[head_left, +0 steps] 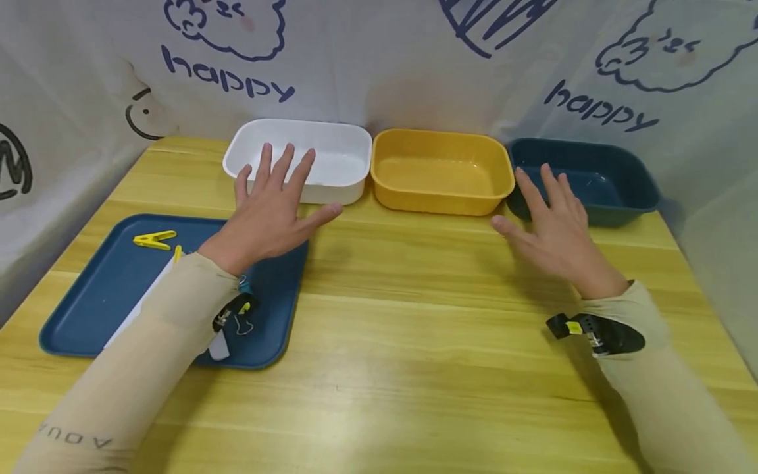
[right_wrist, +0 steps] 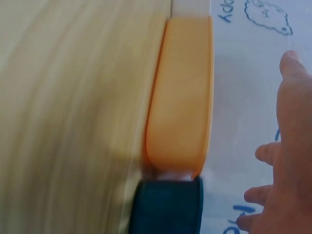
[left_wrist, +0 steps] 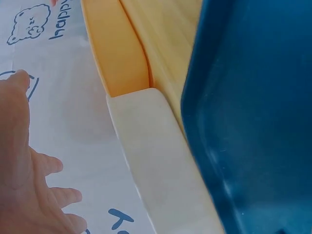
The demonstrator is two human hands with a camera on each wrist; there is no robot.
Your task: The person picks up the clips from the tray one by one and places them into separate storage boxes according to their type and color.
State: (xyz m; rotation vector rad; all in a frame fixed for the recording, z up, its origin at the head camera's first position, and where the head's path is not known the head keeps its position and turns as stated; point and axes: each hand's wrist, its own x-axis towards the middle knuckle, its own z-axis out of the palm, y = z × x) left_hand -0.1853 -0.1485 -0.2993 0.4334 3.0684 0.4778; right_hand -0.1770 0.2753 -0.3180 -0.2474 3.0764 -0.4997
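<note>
My left hand (head_left: 266, 217) is held with its fingers spread, overlapping the front of the white bin (head_left: 331, 192) and the tray in the head view. Nothing is in it. At the right, my right hand (head_left: 556, 237) also has spread fingers and holds nothing; it overlaps the front left of the dark blue bin (head_left: 622, 216). Between the two stands a yellow bin (head_left: 441, 203). Under the left forearm lies a blue tray (head_left: 83, 316) bearing a yellow clip (head_left: 154, 239), a binder clip (head_left: 243, 325) and a white flat item (head_left: 139, 306), partly hidden by the sleeve.
The three bins stand in a row along the back of the wooden table (head_left: 379, 382). Behind them hangs a white cloth (head_left: 379, 72) with drawings and lettering. Each wrist carries a black strap with a small camera.
</note>
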